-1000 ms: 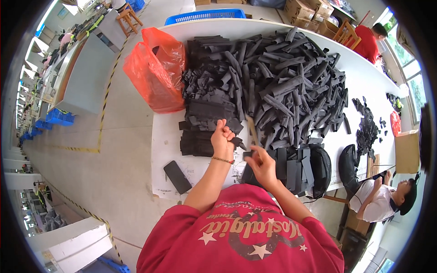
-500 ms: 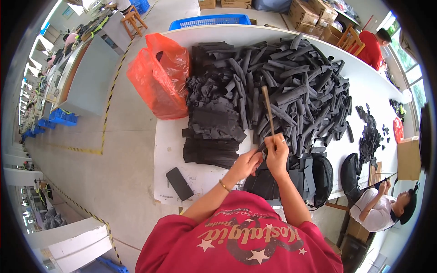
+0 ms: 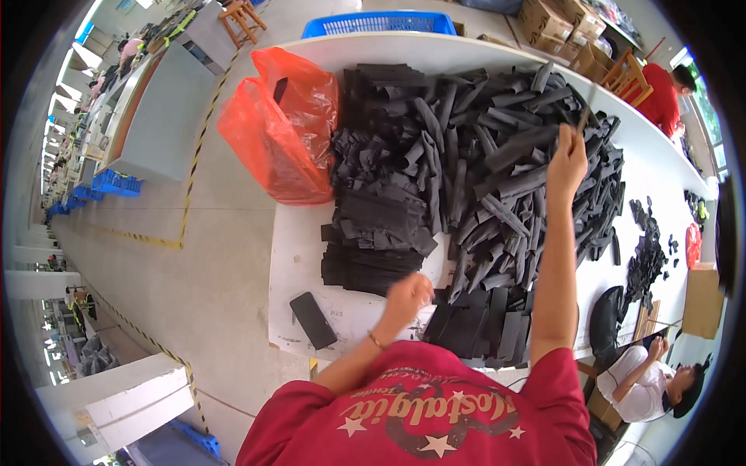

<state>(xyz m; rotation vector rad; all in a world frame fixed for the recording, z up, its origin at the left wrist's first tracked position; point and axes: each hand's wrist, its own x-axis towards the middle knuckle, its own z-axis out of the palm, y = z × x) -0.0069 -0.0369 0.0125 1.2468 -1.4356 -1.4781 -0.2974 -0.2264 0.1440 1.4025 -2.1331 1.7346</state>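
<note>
Right hand (image 3: pixel 566 159) rose; two hands.

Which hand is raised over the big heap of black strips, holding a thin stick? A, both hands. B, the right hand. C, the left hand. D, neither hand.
B: the right hand is stretched out above the heap of black strips, pinching a thin stick, while the left hand stays low by the flat stack.
</note>
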